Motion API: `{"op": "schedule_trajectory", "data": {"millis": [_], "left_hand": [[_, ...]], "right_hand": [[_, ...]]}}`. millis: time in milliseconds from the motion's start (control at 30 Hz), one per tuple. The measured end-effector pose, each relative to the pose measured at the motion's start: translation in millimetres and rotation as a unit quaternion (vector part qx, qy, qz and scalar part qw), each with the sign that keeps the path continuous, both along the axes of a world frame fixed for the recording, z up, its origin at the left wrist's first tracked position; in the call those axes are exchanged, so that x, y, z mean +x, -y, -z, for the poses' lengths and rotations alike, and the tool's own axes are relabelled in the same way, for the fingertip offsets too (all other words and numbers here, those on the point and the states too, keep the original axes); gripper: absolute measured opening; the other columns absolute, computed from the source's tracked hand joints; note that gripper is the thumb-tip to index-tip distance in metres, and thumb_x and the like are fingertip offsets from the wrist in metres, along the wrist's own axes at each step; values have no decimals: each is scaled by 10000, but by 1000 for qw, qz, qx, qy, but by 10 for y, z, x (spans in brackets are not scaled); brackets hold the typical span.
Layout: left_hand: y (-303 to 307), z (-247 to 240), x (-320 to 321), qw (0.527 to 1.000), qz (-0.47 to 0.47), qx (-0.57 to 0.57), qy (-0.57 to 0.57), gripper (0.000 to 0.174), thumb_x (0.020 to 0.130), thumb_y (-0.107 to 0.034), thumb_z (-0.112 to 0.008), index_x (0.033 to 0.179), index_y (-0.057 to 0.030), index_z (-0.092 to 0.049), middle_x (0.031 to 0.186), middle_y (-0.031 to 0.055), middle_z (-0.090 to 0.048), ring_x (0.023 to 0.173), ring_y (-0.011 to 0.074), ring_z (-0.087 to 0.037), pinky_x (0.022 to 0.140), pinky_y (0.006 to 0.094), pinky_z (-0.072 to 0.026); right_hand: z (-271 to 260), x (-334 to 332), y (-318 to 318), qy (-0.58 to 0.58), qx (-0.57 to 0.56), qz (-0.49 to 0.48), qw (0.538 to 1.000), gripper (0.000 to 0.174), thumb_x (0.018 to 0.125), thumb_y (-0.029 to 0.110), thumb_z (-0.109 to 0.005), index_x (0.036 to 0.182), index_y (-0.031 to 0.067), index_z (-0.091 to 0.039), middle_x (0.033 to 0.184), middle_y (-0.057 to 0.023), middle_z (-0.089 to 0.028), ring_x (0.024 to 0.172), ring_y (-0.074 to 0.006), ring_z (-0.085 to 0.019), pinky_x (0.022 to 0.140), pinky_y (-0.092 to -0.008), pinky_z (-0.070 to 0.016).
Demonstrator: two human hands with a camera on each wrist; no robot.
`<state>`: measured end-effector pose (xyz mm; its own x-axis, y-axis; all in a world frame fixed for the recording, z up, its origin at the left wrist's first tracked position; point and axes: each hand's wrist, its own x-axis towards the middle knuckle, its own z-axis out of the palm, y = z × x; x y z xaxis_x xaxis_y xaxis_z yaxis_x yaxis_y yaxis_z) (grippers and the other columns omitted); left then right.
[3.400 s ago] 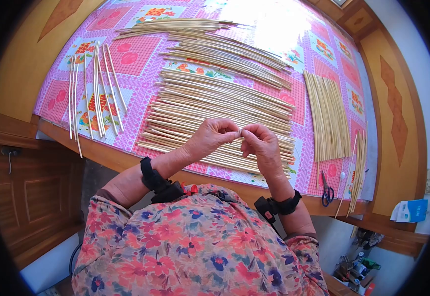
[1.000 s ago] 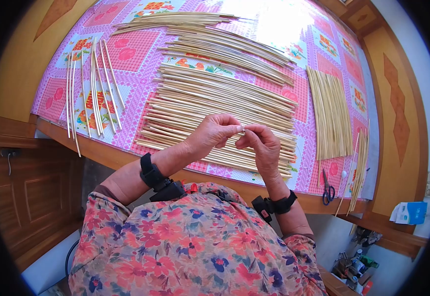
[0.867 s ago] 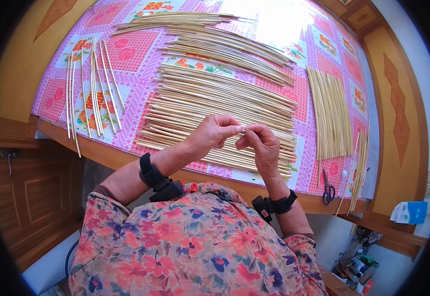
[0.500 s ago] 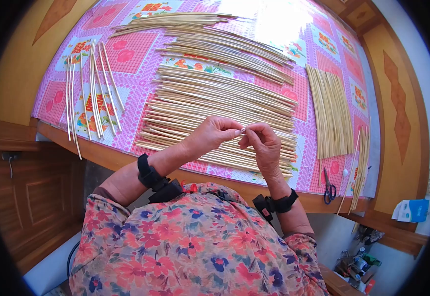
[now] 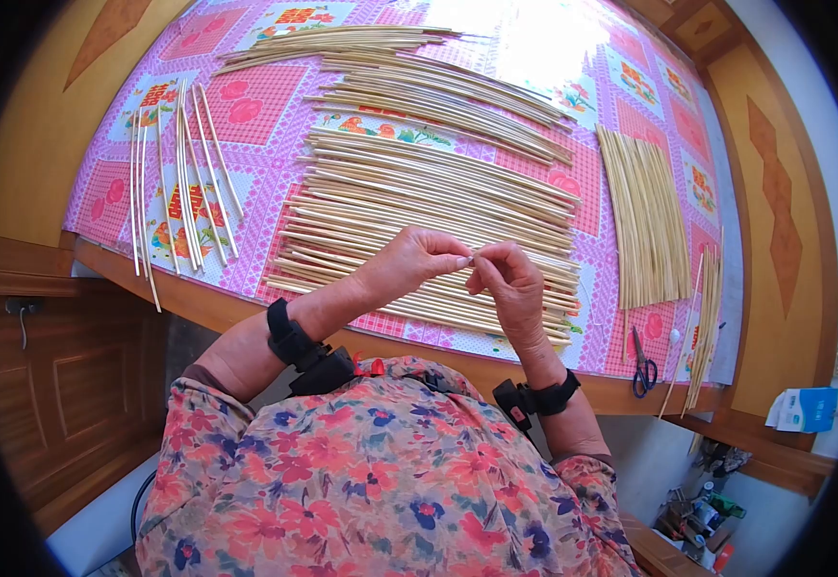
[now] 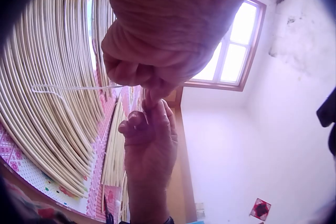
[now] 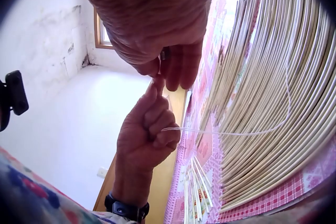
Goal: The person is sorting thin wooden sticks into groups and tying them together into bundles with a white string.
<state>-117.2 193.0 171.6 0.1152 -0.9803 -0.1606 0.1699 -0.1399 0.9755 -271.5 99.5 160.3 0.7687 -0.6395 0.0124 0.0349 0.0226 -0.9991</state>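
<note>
My left hand (image 5: 411, 262) and right hand (image 5: 517, 287) meet fingertip to fingertip over a wide row of thin straw-coloured sticks (image 5: 419, 183). Each pinches a thin white cord (image 7: 226, 133) between thumb and forefinger. From the curled lower fingers of the left hand, seen in the right wrist view, a length of cord trails in a loose curve across the sticks. The left wrist view shows the same cord (image 6: 79, 87) bent into a narrow loop. A small piece of it shows between the two sets of fingertips; the rest there is hidden by the fingers.
Paler loose sticks (image 5: 188, 192) lie at the left, more bundles (image 5: 342, 43) at the back. On the right are a flat pile of sticks (image 5: 645, 221), dark-handled scissors (image 5: 643, 370) and a thin bundle (image 5: 703, 327) overhanging the edge of the table with its patterned pink cloth (image 5: 265, 183).
Both hands stay at nearly the same spot over the sticks. Their fingertips shift slightly, and the left thumb has moved a little lower. The sticks and scissors lie as before.
</note>
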Motion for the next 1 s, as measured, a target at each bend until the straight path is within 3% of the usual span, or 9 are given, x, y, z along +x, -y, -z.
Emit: {"op": "schedule_trajectory", "data": {"millis": [200,333,500,633,700,933,1000], "left_hand": [[-27,-99,5,995,-2,67,-72,229,873,-253,-558,974,-62,-631,545,-75,-437,401,0,-320,345,154,-233],[-26,-90,-9,996,-1,65,-65,232,878,-254,-549,974,-59,-630,525,-76,-417,394,-1,-308,342,160,-233],[-30,-85,4,997,23,40,-56,225,894,-246,-523,929,-49,-625,512,-79,-390,392,2,-306,338,164,-225],[-45,-91,10,997,36,50,-53,226,899,-247,-514,927,-47,-615,505,-79,-372,391,3,-298,340,164,-224],[-54,-69,20,992,51,50,-105,230,902,-243,-505,965,-43,-600,496,-78,-353,388,7,-288,342,167,-223],[-59,-57,30,986,39,90,-134,229,901,-200,-493,1034,-33,-576,500,-71,-342,386,18,-275,344,177,-225],[-62,-56,31,984,35,101,-144,232,902,-182,-482,1057,-34,-573,504,-68,-340,390,19,-270,343,179,-225]], "right_hand": [[-82,-12,-20,27,7,-13,1000,199,893,61,-480,1071,-10,-534,789,-56,-586,630,-99,-576,573,-210,-492],[-77,-27,4,32,16,-18,999,197,875,43,-512,1063,-2,-548,850,-72,-595,634,-84,-570,544,-191,-477],[-33,-3,20,28,-32,-31,999,130,871,52,-525,968,-9,-586,788,-52,-579,615,-82,-567,542,-183,-472],[26,3,12,37,5,-18,999,120,872,59,-528,945,-10,-592,780,-50,-585,605,-79,-564,537,-179,-466],[43,-2,20,44,35,-14,998,121,872,63,-528,944,-9,-594,791,-50,-594,603,-78,-563,535,-179,-462],[11,-2,10,27,9,-20,999,144,877,74,-525,972,-10,-594,837,-53,-599,624,-77,-566,541,-183,-464],[-77,18,-33,29,50,15,998,156,848,52,-559,993,8,-599,855,-50,-587,661,-86,-573,552,-191,-470]]}}
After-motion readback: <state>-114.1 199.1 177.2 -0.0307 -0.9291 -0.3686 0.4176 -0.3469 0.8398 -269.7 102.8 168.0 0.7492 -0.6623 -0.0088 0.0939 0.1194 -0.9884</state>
